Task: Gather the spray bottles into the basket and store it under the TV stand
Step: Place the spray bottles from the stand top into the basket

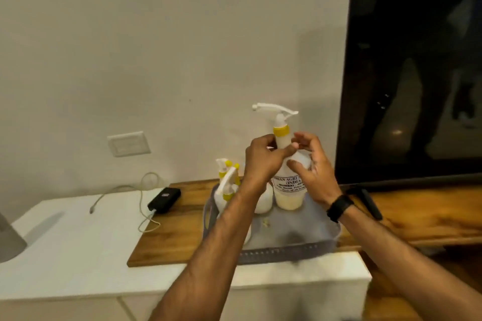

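Note:
A tall white spray bottle point(283, 138) with a yellow collar and a printed label stands upright at the back of the grey basket point(287, 251). My left hand point(263, 161) is wrapped around its neck just below the collar. My right hand point(311, 167) rests against the bottle's shoulder, thumb on the body and fingers spread. Two smaller white spray bottles point(227, 185) with yellow collars stand at the basket's left side, partly hidden by my left forearm. The basket sits on the wooden TV stand top point(172, 237).
A large dark TV point(414, 68) stands at the right on the wooden top. A black power bank point(164, 199) with a white cable lies left of the basket. A white cabinet point(78, 237) lies below, a wall socket point(129, 143) behind, a dark remote point(371, 203) under the TV.

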